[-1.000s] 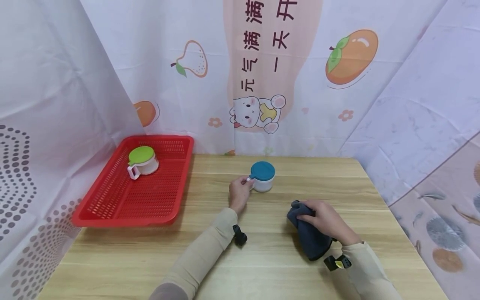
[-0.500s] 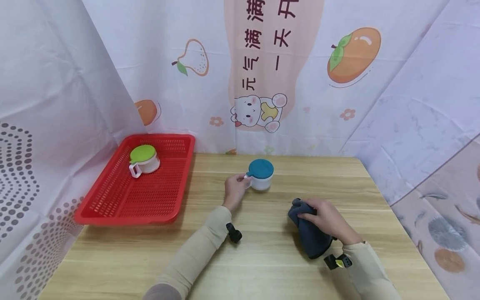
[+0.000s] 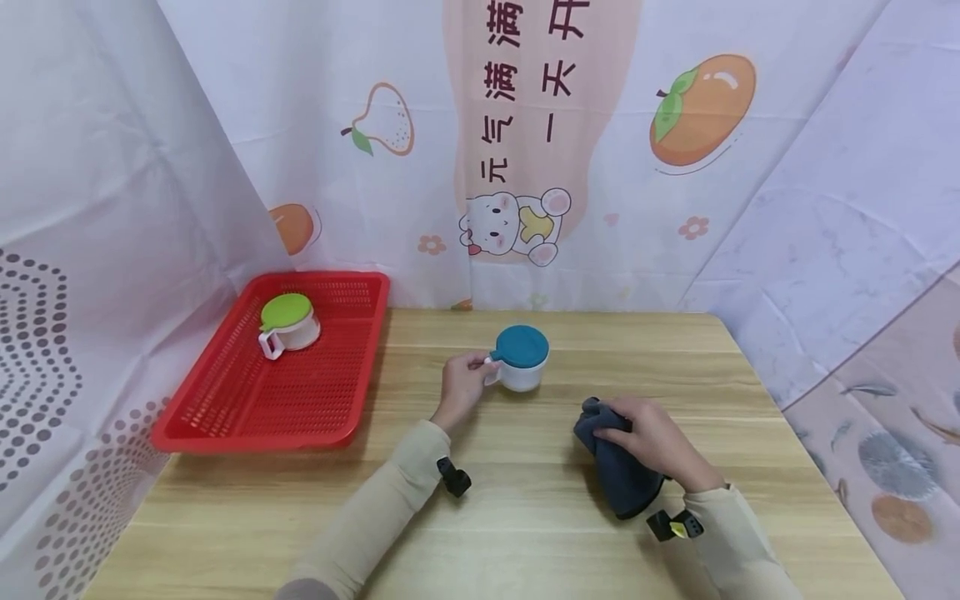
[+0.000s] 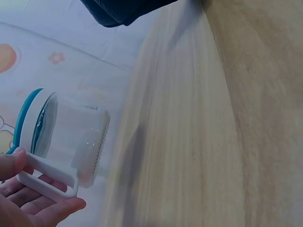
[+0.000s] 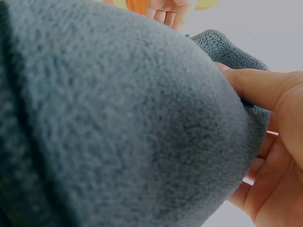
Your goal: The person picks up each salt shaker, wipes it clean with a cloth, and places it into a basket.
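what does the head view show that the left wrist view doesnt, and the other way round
Only the head view: the red basket, the green-lidded container inside it, and the right grip holding the dark cloth.

Only the left wrist view: the ridged bottom edge of the blue-lidded container.

Both: that container, its white handle held by the left grip, part of the cloth, the wooden table and the printed curtain.
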A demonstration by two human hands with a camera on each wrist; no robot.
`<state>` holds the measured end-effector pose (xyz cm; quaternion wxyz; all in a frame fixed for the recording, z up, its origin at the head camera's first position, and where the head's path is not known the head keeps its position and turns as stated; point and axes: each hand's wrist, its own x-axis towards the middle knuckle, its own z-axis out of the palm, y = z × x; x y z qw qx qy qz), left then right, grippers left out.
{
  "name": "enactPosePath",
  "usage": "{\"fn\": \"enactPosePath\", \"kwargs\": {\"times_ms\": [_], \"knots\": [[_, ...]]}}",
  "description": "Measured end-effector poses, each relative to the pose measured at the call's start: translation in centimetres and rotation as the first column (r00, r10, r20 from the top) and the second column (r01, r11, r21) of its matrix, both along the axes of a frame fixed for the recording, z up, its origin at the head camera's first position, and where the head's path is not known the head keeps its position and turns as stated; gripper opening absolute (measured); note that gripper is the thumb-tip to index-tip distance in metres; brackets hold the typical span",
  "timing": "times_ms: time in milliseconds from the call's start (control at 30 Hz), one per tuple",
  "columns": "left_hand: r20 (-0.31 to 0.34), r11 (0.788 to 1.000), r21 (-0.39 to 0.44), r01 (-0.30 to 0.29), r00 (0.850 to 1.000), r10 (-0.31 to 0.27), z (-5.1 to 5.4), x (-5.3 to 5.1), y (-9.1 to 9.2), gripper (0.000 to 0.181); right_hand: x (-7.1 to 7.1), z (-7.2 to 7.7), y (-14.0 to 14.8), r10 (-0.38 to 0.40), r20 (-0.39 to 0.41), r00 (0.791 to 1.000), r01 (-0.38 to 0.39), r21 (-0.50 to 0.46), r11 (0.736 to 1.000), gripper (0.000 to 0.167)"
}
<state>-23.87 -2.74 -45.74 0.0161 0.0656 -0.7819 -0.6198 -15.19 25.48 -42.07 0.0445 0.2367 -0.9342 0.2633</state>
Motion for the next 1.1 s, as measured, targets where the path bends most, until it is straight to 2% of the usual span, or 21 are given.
{"fn": "enactPosePath", "kwargs": {"times_ms": [233, 500, 667, 833, 1100], "knots": [[-0.015, 0.997, -0.033, 0.063, 0.998, -0.064, 0.7, 1.2, -1.2, 0.021, 0.2, 0.1, -0.1, 0.002, -0.019, 1.0, -0.002, 0.009, 1.0, 0.026], [0.035, 0.996, -0.015, 0.09, 0.995, -0.089, 0.9, 2.6, -2.4, 0.022, 0.4, 0.3, -0.3, 0.011, -0.033, 0.999, -0.011, 0.005, 1.0, 0.028], [0.067, 0.996, -0.007, 0.087, 0.994, -0.086, 0.3, 3.6, -3.0, 0.024, 0.6, 0.3, -0.4, 0.01, -0.032, 0.999, -0.01, 0.009, 1.0, 0.028], [0.065, 0.995, 0.008, 0.099, 0.993, -0.099, -0.5, 4.5, -3.7, 0.022, 0.8, 0.3, -0.4, 0.009, -0.029, 1.0, -0.009, 0.01, 1.0, 0.028], [0.034, 0.994, -0.011, 0.107, 0.994, -0.107, -1.4, 4.8, -4.4, 0.021, 0.7, 0.3, -0.4, 0.004, -0.018, 1.0, -0.003, 0.01, 1.0, 0.028]]}}
